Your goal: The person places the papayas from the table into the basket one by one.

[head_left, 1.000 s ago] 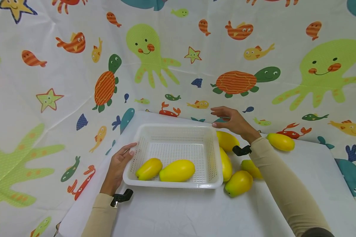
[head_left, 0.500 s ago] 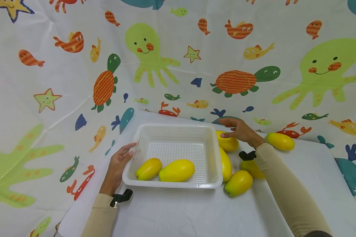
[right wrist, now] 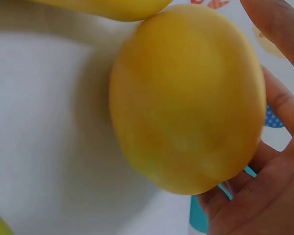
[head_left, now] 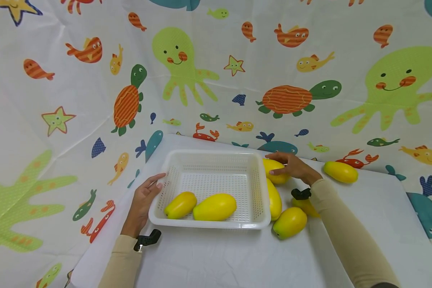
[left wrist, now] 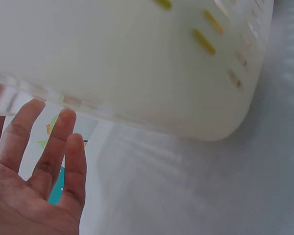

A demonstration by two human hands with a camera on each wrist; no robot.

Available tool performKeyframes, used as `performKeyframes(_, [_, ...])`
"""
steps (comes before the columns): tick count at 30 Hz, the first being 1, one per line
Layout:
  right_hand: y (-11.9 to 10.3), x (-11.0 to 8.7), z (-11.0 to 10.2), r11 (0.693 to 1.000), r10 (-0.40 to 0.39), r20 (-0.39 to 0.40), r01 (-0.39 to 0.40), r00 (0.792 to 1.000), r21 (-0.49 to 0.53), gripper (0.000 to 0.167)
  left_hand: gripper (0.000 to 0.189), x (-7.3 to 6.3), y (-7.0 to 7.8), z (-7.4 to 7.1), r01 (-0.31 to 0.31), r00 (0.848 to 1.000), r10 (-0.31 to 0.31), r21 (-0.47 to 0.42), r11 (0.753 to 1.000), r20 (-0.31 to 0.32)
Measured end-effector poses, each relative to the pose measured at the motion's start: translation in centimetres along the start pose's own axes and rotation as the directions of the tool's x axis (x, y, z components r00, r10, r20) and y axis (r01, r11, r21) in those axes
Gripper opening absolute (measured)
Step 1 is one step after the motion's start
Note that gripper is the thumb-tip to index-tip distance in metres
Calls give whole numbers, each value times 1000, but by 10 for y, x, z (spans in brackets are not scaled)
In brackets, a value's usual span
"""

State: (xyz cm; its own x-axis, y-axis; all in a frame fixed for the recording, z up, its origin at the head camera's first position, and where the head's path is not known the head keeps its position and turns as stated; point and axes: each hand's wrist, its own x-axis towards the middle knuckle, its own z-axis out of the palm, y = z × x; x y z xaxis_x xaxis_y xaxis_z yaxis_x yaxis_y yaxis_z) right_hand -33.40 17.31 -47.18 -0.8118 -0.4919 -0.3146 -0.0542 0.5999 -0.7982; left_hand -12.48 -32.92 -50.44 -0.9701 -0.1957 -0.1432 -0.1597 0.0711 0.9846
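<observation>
A white plastic basket [head_left: 216,225] with perforated walls holds two yellow papayas, a smaller papaya [head_left: 181,205] and a larger papaya [head_left: 215,207]. My left hand [head_left: 144,202] rests its fingertips against the basket's left side; in the left wrist view the fingers [left wrist: 54,152] are extended right at the rim. Just right of the basket, my right hand [head_left: 293,168] spreads around a yellow papaya [right wrist: 186,103]. Its fingers pass behind the fruit, their tips hidden, and the thumb overlaps its near side in the head view; in the right wrist view the thumb stands apart from the skin.
Beside the basket's right wall lies another papaya [head_left: 273,200], with a green-tipped papaya [head_left: 290,223] in front. A further papaya [head_left: 307,207] is partly hidden by the right wrist. One more papaya [head_left: 341,172] lies near the back edge. A sea-animal printed curtain [head_left: 234,52] hangs behind the white table [head_left: 216,260].
My right hand has moved from above the basket's back right corner to the right and down around the papaya there. The left hand and the basket have stayed in place.
</observation>
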Motion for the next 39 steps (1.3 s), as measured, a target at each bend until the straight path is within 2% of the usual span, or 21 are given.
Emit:
performKeyframes(6, [8, 3, 2, 999, 32, -3, -32, 999, 4, 85, 60, 0, 0, 0, 8, 1000, -8, -1, 1000, 0])
performKeyframes(18, [5, -4, -4, 1000, 26, -58, -26, 998, 11, 78, 59, 1, 0, 0, -4, 1000, 4, -7, 1000, 7])
performKeyframes(30, [-14, -15, -25, 999, -31, -110, 35, 993, 27, 78, 60, 1, 0, 0, 5, 1000, -5, -20, 1000, 10])
performKeyframes(39, [-34, -21, -32, 992, -127, -137, 129, 982, 5, 75, 60, 0, -1, 0, 6, 1000, -5, -33, 999, 24])
